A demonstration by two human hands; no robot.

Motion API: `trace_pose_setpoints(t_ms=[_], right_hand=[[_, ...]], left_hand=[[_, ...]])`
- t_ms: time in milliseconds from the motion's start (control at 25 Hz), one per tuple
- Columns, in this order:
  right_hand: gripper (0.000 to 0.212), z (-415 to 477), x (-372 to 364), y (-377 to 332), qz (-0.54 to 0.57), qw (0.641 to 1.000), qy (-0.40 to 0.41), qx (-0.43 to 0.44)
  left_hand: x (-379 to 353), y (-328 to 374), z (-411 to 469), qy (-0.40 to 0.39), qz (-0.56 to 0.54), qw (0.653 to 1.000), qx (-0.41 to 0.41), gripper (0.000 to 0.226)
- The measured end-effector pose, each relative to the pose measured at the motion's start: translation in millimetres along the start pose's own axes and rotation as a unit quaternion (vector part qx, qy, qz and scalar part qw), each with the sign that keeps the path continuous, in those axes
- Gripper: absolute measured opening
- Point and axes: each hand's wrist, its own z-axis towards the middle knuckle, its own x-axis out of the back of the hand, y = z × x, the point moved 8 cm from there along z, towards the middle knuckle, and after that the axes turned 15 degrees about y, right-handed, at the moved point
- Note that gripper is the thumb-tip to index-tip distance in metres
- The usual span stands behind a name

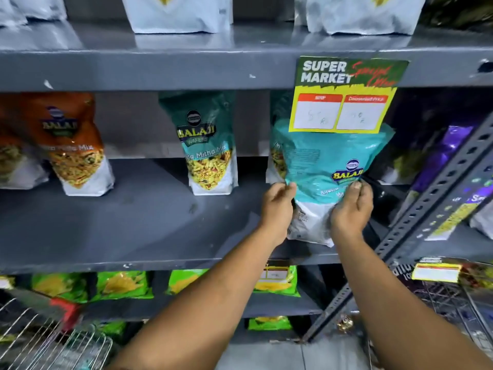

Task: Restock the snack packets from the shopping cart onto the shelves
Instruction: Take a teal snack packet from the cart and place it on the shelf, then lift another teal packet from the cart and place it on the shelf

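A teal and white Balaji snack packet (325, 166) stands upright near the front of the grey middle shelf (149, 225), its back side towards me. My left hand (277, 209) pinches its left edge and my right hand (352, 209) grips its right side. Its top is partly hidden behind a yellow price sign (344, 94). Directly behind it stands another teal packet (274, 156), mostly hidden. The wire shopping cart (53, 340) shows at the bottom left corner.
A teal packet (210, 145) and orange packets (72, 145) stand further left on the same shelf. White pouches (176, 12) line the shelf above, green packets (122, 284) the one below. A slotted metal upright (416, 225) slants past on the right, beside purple packets (442, 156).
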Motion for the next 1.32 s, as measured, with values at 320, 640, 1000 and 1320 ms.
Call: trace_pose_setpoints(t_ms=[320,640,1000,1320], right_hand=[[0.058,-127,27,6,-0.239,0.947,0.008,0.214],[0.035,-420,-86,7,-0.094,0.753,-0.589,0.277],[0.03,-724,-147,48,-0.173,0.476,-0.837,0.208],[0.038,-806,-76,168,-0.369,0.102,-0.899,0.212]], left_hand=[[213,44,-53,0.092,0.241,0.944,-0.206,0.033],[629,52,-226,0.568,0.27,0.773,-0.086,0.029],[815,-37,-280,0.536,0.382,0.732,0.178,0.024],[837,-106,-162,0.224,0.553,0.765,0.244,0.048]])
